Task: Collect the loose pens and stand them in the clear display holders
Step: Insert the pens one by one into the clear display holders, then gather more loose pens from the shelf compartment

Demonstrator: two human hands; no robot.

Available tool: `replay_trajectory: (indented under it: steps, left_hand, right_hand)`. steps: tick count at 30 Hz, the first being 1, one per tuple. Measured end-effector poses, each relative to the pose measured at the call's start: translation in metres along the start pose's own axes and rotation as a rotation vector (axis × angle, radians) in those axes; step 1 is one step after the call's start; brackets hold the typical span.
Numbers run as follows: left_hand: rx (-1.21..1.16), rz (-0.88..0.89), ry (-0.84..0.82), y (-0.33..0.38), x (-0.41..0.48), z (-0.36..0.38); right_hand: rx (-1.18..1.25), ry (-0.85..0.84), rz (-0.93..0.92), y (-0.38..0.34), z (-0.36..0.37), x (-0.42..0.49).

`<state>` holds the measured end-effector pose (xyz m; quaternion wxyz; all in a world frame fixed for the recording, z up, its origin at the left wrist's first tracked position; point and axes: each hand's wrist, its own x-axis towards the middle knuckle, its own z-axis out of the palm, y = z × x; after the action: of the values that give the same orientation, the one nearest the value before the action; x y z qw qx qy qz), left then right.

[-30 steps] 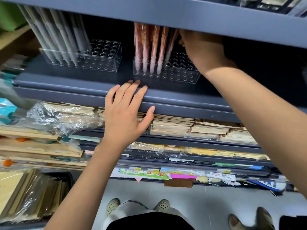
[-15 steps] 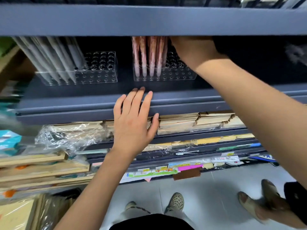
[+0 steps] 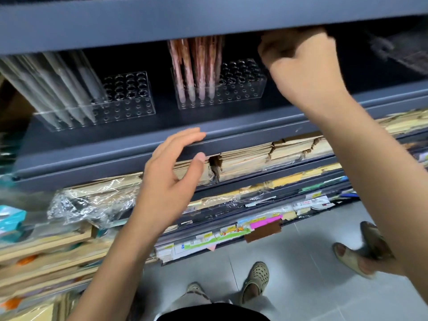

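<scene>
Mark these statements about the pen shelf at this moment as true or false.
1. The pink pens stand in the left part of the right clear holder. True.
2. The left hand grips a pen. False: its fingers are straight and hold nothing, by the shelf edge.
3. Both holders are full. False: the right holder and the left clear holder each show many empty holes on their right side.
4. The grey pens lean at a tilt in the left clear holder. True.
5. The right hand is inside the left clear holder. False: it is raised to the right of the pink pens, fingers curled; what it holds, if anything, is hidden.
</scene>
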<state>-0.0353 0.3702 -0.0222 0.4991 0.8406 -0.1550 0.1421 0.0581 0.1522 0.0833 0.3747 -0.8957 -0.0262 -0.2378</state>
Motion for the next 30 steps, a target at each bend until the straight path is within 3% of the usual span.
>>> replay_trajectory:
  steps: [3,7,15,18,23,30]
  left_hand:
    - [-0.324,-0.097,-0.004,0.005,-0.016,-0.012]
    - [-0.523,-0.285,-0.073,-0.027,-0.046,-0.002]
    - [-0.355,-1.11,-0.296,-0.134,-0.143,0.11]
    - [-0.264,-1.338,-0.383,-0.153,-0.179,0.15]
    - [-0.228,-1.5,-0.455,-0.148,-0.209,0.212]
    - [-0.245,-1.373,-0.392,-0.09,-0.204,0.299]
  right_hand:
    - [0.11,0.014,0.031,0.027,-0.028,-0.049]
    - [0.307,-0.007,0.266,0.092,-0.044,-0.136]
    - [0.295,-0.07,1.18,0.264,-0.018,-0.361]
    - [0.255,-0.137,1.361,0.301,-0.038,-0.422]
    - [0.238,-0.144,1.426,0.343,-0.097,-0.456]
    - [0.2,-0.194,1.297,0.409,-0.188,-0.427]
